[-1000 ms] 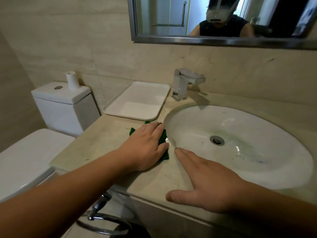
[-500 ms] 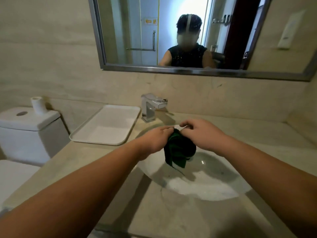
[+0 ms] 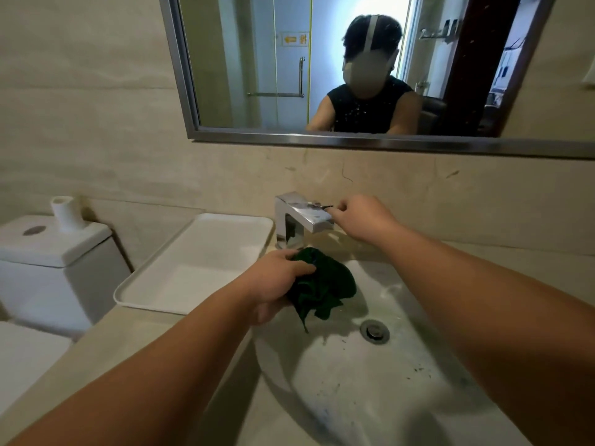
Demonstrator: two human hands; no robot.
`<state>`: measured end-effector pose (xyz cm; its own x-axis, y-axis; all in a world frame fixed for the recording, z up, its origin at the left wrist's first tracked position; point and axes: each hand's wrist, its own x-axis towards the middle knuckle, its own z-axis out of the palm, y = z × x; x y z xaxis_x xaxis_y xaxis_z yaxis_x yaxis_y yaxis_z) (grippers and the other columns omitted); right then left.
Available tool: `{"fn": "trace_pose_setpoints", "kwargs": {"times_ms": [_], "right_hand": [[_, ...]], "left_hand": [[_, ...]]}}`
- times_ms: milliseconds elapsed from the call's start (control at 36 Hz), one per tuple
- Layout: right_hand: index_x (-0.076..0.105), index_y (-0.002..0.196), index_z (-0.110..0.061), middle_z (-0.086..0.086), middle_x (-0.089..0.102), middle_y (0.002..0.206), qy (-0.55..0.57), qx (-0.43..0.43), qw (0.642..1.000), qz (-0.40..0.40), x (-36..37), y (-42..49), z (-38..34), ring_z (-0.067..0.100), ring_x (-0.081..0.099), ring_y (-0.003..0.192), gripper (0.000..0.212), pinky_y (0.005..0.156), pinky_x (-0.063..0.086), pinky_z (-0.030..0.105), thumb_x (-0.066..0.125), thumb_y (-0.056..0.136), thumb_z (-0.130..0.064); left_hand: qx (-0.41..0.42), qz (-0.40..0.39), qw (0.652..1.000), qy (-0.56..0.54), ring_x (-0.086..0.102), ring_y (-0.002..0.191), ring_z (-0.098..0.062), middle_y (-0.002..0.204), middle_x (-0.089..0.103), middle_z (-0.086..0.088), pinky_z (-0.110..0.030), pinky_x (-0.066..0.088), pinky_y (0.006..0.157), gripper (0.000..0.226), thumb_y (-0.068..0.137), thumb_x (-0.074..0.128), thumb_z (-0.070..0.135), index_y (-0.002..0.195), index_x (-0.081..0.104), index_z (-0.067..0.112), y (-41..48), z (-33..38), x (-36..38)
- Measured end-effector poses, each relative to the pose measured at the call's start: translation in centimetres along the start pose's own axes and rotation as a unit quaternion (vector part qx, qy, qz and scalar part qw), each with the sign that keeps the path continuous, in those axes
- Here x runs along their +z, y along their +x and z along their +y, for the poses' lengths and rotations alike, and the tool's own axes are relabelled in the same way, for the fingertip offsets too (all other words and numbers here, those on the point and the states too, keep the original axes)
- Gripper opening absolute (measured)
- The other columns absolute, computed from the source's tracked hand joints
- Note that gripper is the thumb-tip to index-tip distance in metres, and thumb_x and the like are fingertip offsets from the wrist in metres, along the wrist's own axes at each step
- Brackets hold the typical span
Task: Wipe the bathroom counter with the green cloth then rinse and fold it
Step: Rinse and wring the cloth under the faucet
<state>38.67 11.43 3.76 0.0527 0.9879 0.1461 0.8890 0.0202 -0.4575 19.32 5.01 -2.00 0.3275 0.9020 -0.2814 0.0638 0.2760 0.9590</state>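
The green cloth hangs bunched over the left part of the white sink basin, just below the spout. My left hand grips its upper left side. My right hand is at the chrome faucet, its fingers pinching the thin lever on top. No water shows under the spout. The beige counter runs around the basin.
A white tray lies on the counter left of the faucet. A toilet tank with a paper roll stands at far left. A mirror hangs above. The drain sits mid-basin.
The cloth came off the counter and over the basin, held in both hands. Since then my right hand has let go of it and reached up to the faucet lever.
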Motion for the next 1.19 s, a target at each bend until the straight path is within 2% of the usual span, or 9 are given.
{"fn": "trace_pose_setpoints", "kwargs": {"times_ms": [111,333,444,528,639,750,889,1083,1194], "right_hand": [[0.072,0.08,-0.013,0.008,0.067,0.074,-0.038,-0.006,0.999,0.008,0.9,1.1,0.2,0.024,0.06,0.067,0.048,0.058,0.043,0.035,0.05,0.103,-0.049],[0.069,0.081,-0.013,0.01,0.068,0.079,-0.063,0.053,0.996,0.016,0.8,2.6,1.9,0.029,0.065,0.073,0.055,0.06,0.048,0.036,0.048,0.101,-0.06],[0.072,0.093,-0.009,0.013,0.073,0.091,-0.047,0.071,0.996,-0.04,0.5,2.0,2.3,0.03,0.068,0.081,0.055,0.068,0.053,0.038,0.048,0.101,-0.059],[0.07,0.105,-0.004,0.017,0.075,0.096,0.054,0.114,0.983,-0.132,0.2,0.2,3.6,0.031,0.071,0.08,0.056,0.074,0.06,0.04,0.051,0.102,-0.057],[0.07,0.108,-0.006,0.014,0.073,0.093,0.252,0.15,0.931,-0.215,0.9,-2.3,5.4,0.025,0.068,0.079,0.05,0.071,0.054,0.034,0.051,0.105,-0.052],[0.072,0.103,-0.009,0.013,0.072,0.091,0.303,0.119,0.933,-0.152,1.6,-2.9,6.3,0.022,0.065,0.08,0.024,0.071,0.054,0.032,0.058,0.106,-0.028],[0.069,0.113,-0.003,0.012,0.068,0.094,0.331,0.107,0.931,-0.106,1.3,-3.5,5.5,0.02,0.063,0.082,0.025,0.071,0.055,0.029,0.056,0.106,-0.023],[0.064,0.095,-0.013,0.011,0.061,0.092,0.372,0.068,0.925,-0.041,0.0,-3.9,3.3,0.018,0.059,0.081,0.015,0.066,0.048,0.026,0.053,0.104,-0.017],[0.062,0.087,-0.019,0.006,0.057,0.083,0.372,0.054,0.926,-0.047,0.1,-3.9,2.8,0.016,0.051,0.072,0.017,0.059,0.04,0.027,0.054,0.103,-0.019]], "left_hand": [[0.012,-0.019,1.0,-0.003,0.071,0.109,-0.039,0.122,0.071,-0.023,-0.037,0.065,0.074,0.034,0.1,0.059,0.002,0.133,0.064,0.01,0.3,0.2,-0.3],[0.005,0.007,1.0,-0.02,0.071,0.111,-0.04,0.122,0.072,-0.022,-0.042,0.064,0.086,0.03,0.097,0.061,0.007,0.126,0.067,0.011,2.3,0.0,-0.2],[0.019,0.013,1.0,-0.02,0.068,0.116,-0.04,0.126,0.071,-0.019,-0.05,0.062,0.096,0.036,0.095,0.062,0.01,0.128,0.069,0.02,3.2,0.5,0.1],[0.023,0.002,0.999,-0.048,0.068,0.117,-0.043,0.129,0.069,-0.021,-0.049,0.064,0.087,0.04,0.096,0.062,0.008,0.134,0.065,0.021,3.8,0.8,0.2],[0.033,-0.017,0.997,-0.065,0.07,0.117,-0.041,0.129,0.072,-0.018,-0.057,0.059,0.099,0.045,0.094,0.066,0.004,0.135,0.063,0.02,4.1,0.5,0.3],[0.027,-0.028,0.998,-0.059,0.071,0.116,-0.042,0.127,0.073,-0.021,-0.057,0.061,0.096,0.043,0.095,0.063,-0.002,0.134,0.064,0.015,3.4,0.3,0.4],[0.01,0.001,1.0,-0.025,0.075,0.106,-0.041,0.123,0.073,-0.024,-0.051,0.065,0.079,0.032,0.096,0.065,0.001,0.127,0.063,0.01,2.6,-0.1,-0.4],[-0.004,0.02,0.994,0.108,0.073,0.107,-0.037,0.117,0.074,-0.017,-0.054,0.062,0.095,0.036,0.085,0.078,0.005,0.117,0.067,0.016,2.8,-0.5,-0.8],[0.018,0.016,0.987,0.161,0.071,0.105,-0.026,0.116,0.075,-0.01,-0.04,0.059,0.093,0.042,0.092,0.078,0.025,0.131,0.064,0.028,3.1,0.2,-0.3]]}}
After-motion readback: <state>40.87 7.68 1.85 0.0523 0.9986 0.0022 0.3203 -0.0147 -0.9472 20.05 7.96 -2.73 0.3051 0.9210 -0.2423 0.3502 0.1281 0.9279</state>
